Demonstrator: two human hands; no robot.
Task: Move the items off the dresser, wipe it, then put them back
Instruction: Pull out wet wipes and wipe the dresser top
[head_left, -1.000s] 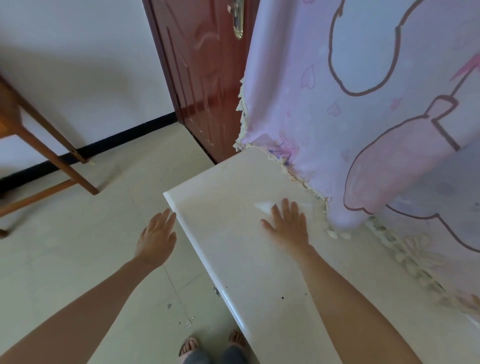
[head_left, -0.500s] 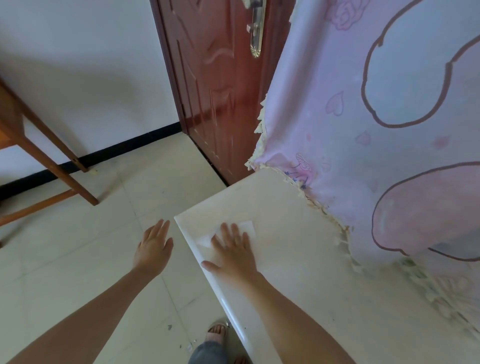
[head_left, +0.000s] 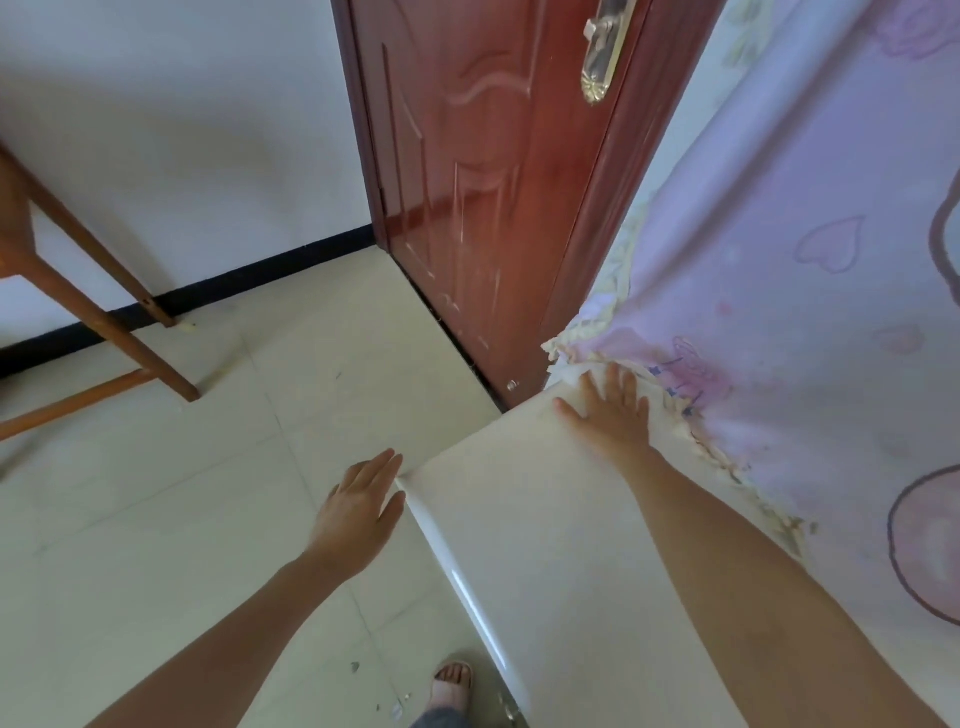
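Observation:
The dresser's cream glossy top (head_left: 530, 519) runs from the lower right towards the door. My right hand (head_left: 610, 413) lies flat on its far corner, fingers spread, pressing down a white tissue (head_left: 574, 375) whose edge shows beyond the fingertips. My left hand (head_left: 358, 506) hovers open over the floor, fingertips next to the dresser's near-left corner, holding nothing. No items stand on the visible part of the top.
A pink cloth with cartoon prints and a frilled edge (head_left: 779, 312) hangs along the dresser's right side. A dark red door (head_left: 483, 208) stands just beyond the far corner. Wooden table legs (head_left: 104, 332) stand at the left on the tiled floor. My sandalled foot (head_left: 452, 686) is below.
My right hand slid the tissue from the middle to the near-left corner, then up to the far corner by the door. My left hand stayed open beside the dresser's edge.

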